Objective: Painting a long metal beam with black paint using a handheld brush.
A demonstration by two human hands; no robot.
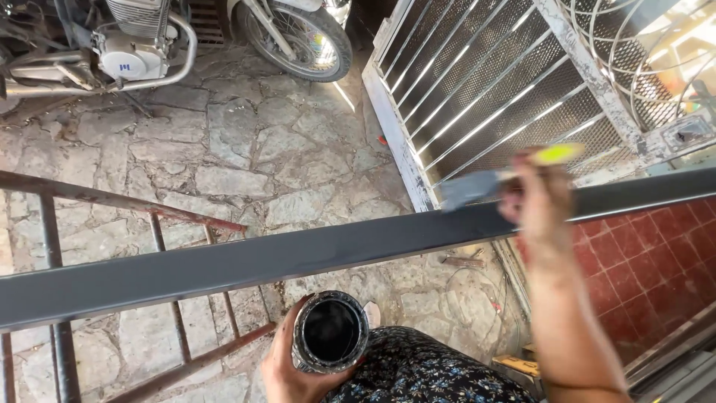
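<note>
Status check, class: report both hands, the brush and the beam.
Left hand grips paint can. Right hand holds brush on grey beam. Nothing blocking.

Grey bar [298, 257], grey-bristled brush [477, 185] with yellow handle, black paint can [330, 332].

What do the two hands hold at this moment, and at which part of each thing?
The left hand grips the paint can around its side. The right hand holds the paintbrush by its handle.

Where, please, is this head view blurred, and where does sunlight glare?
In the head view, motion blur smears the right hand and paintbrush; the left hand with the paint can stays sharp; sunlight glints off the metal gate, washing out the top right corner.
</note>
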